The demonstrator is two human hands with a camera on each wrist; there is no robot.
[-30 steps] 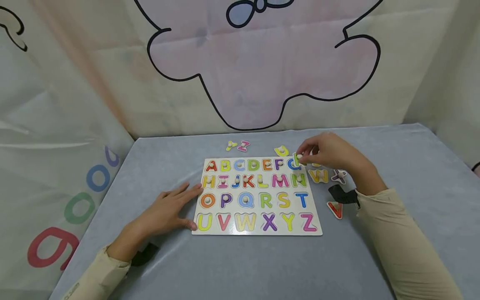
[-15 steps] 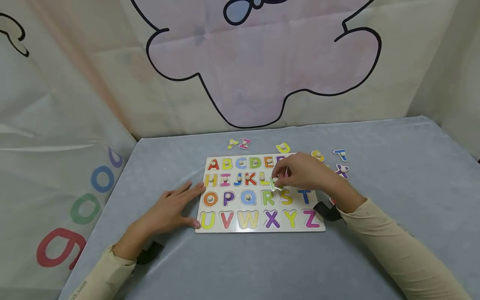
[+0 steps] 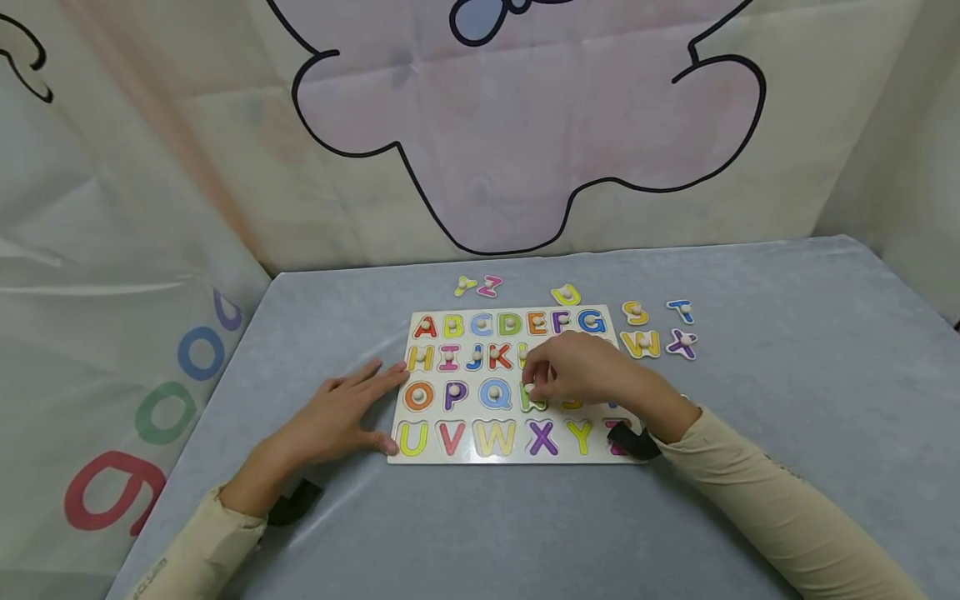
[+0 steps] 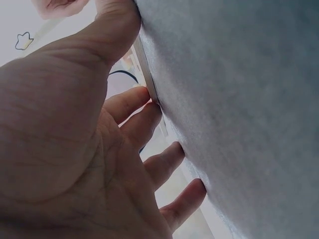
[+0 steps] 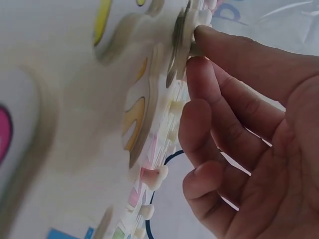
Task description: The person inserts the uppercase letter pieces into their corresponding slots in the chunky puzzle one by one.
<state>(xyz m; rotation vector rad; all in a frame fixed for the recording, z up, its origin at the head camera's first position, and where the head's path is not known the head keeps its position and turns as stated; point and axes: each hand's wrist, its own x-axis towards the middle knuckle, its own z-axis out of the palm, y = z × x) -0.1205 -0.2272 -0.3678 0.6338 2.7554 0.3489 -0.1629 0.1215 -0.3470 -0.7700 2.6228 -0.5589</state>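
Observation:
A white alphabet puzzle board lies on the table, with knobbed letter pieces in its upper rows. My right hand pinches the knob of a green letter R piece between thumb and forefinger, over the R place in the third row. In the right wrist view the edge of that piece shows at the board surface; whether it is fully seated I cannot tell. My left hand rests against the board's left edge, fingers extended and thumb near the lower corner. The left wrist view shows its fingertips along that edge.
Loose Y, Z and U pieces lie behind the board. To its right are S, T, W and X pieces. A printed cloth backdrop hangs behind the table.
My right hand has carried the green R piece from the board's upper right corner leftward and nearer, down to the third row. The left hand keeps its place at the left edge.

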